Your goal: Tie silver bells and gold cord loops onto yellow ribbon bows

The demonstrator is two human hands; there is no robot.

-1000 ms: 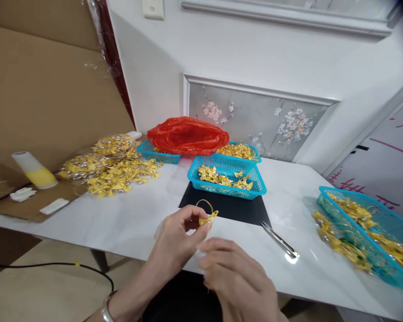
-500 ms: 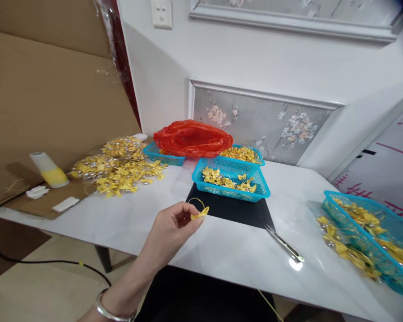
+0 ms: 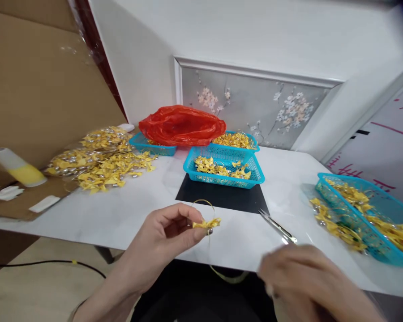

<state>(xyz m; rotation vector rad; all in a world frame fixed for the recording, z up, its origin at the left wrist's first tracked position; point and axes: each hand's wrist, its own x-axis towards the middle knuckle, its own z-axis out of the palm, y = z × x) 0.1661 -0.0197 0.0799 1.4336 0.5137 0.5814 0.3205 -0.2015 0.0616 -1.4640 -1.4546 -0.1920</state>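
Between the thumb and fingers of my left hand (image 3: 169, 237) is a yellow bow (image 3: 206, 223) with a small silver bead and a thin looped cord. My right hand (image 3: 298, 277) is at the lower right, smeared by motion, and its fingers cannot be made out. A thin yellowish ribbon (image 3: 230, 278) hangs below the table edge between the hands. Metal snips (image 3: 278, 227) lie on the white table just beyond my right hand. Farther back, a blue basket (image 3: 223, 180) of yellow bows stands on a black mat (image 3: 218, 196).
A red plastic bag (image 3: 181, 127) rests over a blue basket at the back. Piled yellow bows (image 3: 110, 167) and a white-yellow cone (image 3: 20, 167) are at left. At right stands another blue basket (image 3: 372, 223), with bows (image 3: 336, 226) beside it.
My right hand has come into view at the lower right. The bow in my left hand now shows its bead. The whole view has shifted, with the table objects higher and farther left.
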